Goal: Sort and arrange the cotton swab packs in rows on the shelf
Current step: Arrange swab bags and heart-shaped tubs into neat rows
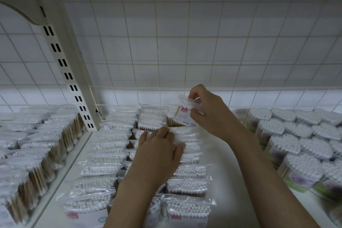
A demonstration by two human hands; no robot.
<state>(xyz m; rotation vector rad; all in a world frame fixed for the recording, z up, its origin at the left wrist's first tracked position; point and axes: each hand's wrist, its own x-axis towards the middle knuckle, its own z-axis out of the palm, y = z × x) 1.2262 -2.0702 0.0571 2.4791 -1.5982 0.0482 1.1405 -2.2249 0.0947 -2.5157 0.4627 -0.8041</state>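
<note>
Clear bags of cotton swabs stand upright in three rows on the white shelf [227,172], the left row [103,159], the middle row partly under my arm, the right row [188,170]. My right hand [207,111] pinches one cotton swab pack [183,111] by its top, held tilted above the far end of the right row. That pack has wooden sticks and a white label with a red mark. My left hand [159,152] lies over the tops of the packs between the middle and right rows, fingers spread and touching them.
Round clear tubs of swabs [296,139] fill the shelf to the right. More bagged swabs [37,146] crowd the neighbouring bay on the left, behind a slotted upright post [70,79]. A wire grid back panel [185,33] closes the rear. A bare shelf strip runs between the rows and the tubs.
</note>
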